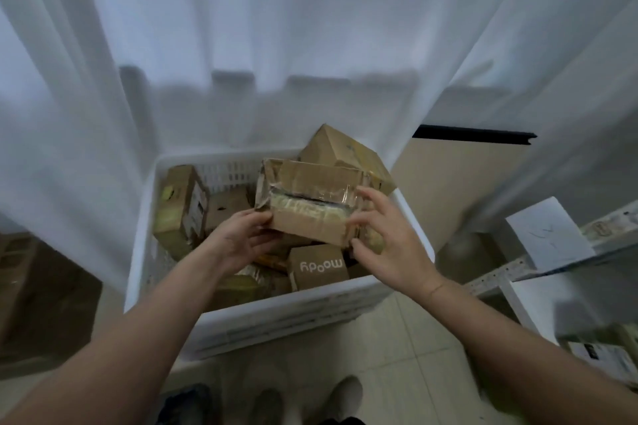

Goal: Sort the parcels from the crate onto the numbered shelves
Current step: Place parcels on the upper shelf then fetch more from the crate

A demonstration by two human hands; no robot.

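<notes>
A white plastic crate [276, 317] stands on the floor in front of me, filled with several cardboard parcels. Above it I hold a worn brown parcel [310, 200] with clear tape across its top. My left hand [241, 238] grips its left end from below. My right hand [383, 241] holds its right end, thumb against the near edge and fingers spread over the top corner. Under the held parcel lies a small box printed "moody" [317, 267]. A tall box [183, 207] leans at the crate's left, and a larger box [345, 152] sticks up at the back.
White curtains [241, 45] hang right behind the crate. A metal shelf [511, 274] with a white box [545, 235] and other parcels stands at the right. Dark cartons [41, 293] sit at the left. My feet [341, 397] are on the tiled floor.
</notes>
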